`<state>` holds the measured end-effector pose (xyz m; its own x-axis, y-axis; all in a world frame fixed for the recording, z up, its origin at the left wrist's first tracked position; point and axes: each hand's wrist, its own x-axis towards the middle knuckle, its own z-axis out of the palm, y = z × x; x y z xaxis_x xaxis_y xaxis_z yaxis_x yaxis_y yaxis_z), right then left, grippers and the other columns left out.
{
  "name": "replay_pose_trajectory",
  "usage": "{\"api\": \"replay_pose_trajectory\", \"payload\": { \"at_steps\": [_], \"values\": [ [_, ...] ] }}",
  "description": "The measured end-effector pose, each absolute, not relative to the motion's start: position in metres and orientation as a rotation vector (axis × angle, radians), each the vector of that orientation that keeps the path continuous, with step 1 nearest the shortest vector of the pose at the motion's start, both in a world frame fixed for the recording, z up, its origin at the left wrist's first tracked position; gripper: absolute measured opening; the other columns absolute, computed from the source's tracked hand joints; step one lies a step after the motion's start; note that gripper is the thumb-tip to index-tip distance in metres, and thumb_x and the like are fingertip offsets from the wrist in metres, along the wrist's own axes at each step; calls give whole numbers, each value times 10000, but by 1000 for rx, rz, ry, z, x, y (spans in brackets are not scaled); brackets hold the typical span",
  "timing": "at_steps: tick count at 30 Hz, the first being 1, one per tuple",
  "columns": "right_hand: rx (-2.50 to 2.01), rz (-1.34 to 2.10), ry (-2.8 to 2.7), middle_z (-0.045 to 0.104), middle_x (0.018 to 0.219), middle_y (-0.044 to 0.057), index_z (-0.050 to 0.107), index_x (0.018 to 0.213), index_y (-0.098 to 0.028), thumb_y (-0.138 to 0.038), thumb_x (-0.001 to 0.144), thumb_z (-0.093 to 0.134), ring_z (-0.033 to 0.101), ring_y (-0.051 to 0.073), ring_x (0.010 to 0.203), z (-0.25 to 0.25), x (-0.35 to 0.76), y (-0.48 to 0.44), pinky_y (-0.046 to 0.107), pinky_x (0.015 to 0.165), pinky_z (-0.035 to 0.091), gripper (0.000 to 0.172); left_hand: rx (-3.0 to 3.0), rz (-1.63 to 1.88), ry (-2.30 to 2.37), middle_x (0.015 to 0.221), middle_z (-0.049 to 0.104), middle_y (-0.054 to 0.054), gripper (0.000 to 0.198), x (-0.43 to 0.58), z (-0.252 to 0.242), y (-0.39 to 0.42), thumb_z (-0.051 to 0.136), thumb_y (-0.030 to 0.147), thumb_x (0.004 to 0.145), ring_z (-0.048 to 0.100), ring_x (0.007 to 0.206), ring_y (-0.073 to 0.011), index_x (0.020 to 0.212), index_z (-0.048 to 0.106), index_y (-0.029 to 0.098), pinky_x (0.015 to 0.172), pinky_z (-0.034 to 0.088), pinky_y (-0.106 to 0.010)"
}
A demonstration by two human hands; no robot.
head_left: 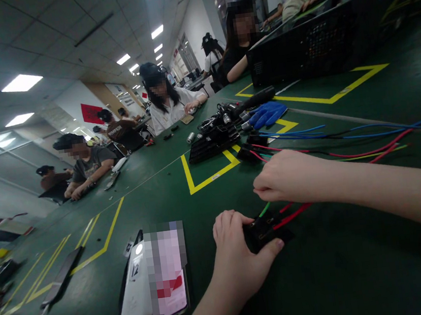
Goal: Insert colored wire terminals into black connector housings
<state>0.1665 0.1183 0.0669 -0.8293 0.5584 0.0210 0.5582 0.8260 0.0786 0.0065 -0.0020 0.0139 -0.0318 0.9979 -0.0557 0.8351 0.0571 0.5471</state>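
My left hand (238, 261) is wrapped around a small black block (260, 230) on the green table, thumb on its near side and fingers on its far side. Red wires (292, 215) and a green wire (265, 209) come out of the block. Above it, my right hand (284, 176) is closed in a fist-like pinch; whatever it may hold is hidden by the fingers. Just beyond that hand sits another black block (249, 153) with red and green wires.
Blue gloves (267, 113) lie beside a pile of tools and black parts (214, 141). A white power bank (134, 287) and a phone (170, 285) with cables are at my left. A large black case (304, 46) stands at the far right. Several people sit around.
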Motion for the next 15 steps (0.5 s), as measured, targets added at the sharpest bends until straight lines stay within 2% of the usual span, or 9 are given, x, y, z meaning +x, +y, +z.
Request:
{"api": "replay_pose_trajectory", "payload": {
  "at_steps": [6, 11, 15],
  "values": [
    [751, 313, 3363, 722, 691, 42, 723, 707, -206, -222, 923, 533, 615, 178, 638, 64, 170, 114, 316, 629, 359, 288, 1811, 518, 1938, 1073, 530, -74, 346, 7, 14, -3, 778, 397, 776, 484, 1074, -314, 928, 518, 229, 976, 397, -492],
    [918, 90, 3034, 675, 640, 38, 728, 693, -204, -228, 899, 536, 553, 155, 574, 68, 168, 119, 292, 540, 279, 282, 1827, 516, 1922, 1071, 540, -72, 323, 7, 14, -3, 767, 399, 791, 490, 1078, -310, 934, 532, 230, 968, 409, -475],
    [955, -107, 2834, 654, 645, 40, 732, 684, -197, -208, 849, 557, 529, 147, 560, 68, 165, 122, 279, 509, 272, 241, 1835, 495, 1929, 1090, 549, -73, 317, 7, 14, -2, 762, 401, 798, 487, 1120, -315, 961, 547, 235, 1004, 399, -479]
  ]
}}
